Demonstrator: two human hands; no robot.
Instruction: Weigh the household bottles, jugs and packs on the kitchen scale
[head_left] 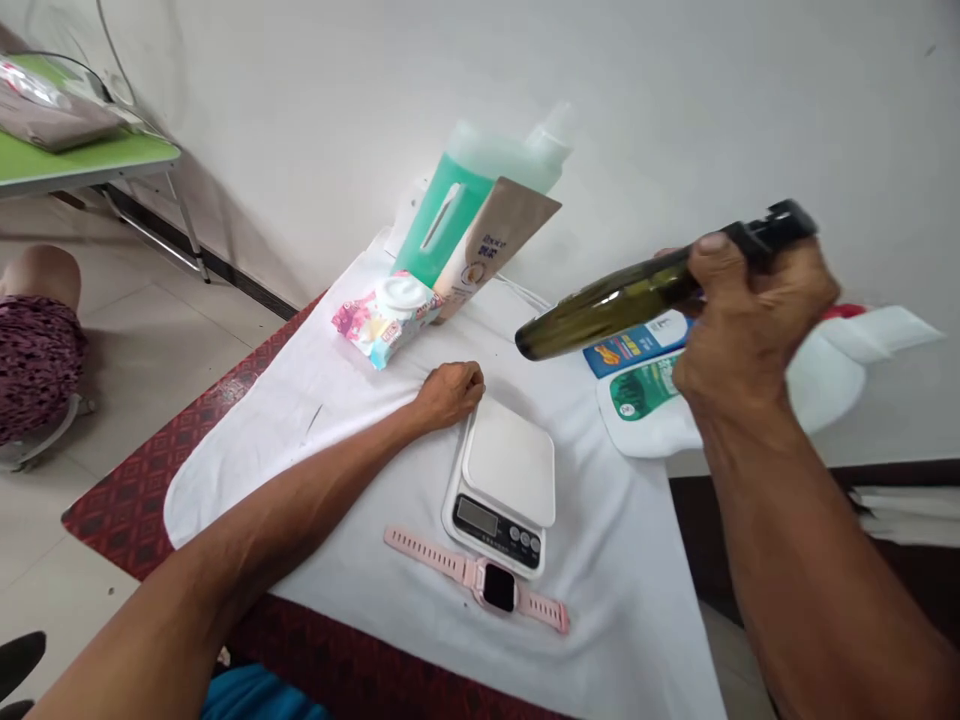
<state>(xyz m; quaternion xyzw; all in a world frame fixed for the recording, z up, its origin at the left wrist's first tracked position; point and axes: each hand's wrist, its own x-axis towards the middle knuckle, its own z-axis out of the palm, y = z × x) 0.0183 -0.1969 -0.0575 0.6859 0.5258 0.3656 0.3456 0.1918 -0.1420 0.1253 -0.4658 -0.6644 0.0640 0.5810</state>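
Green bottle [611, 305] is clasped near black top [787, 222] by right hand [750, 315], tilted, right of centre, in front of white bottle [649, 435]. Left hand [450, 395], fingers curled in, rested on white cloth [637, 620] at centre, beside scale [510, 465]. Pink watch [498, 588] laid below scale. Teal-filled jug [426, 230], beige tube [491, 245], colourful packet [384, 312] grouped upper centre.

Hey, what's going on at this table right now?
A person's right grip holds a dark green bottle tilted above the white cloth, its base pointing left. The left grip is curled beside a white scale. A pink watch lies in front of the scale; a jug of green liquid stands farther back.
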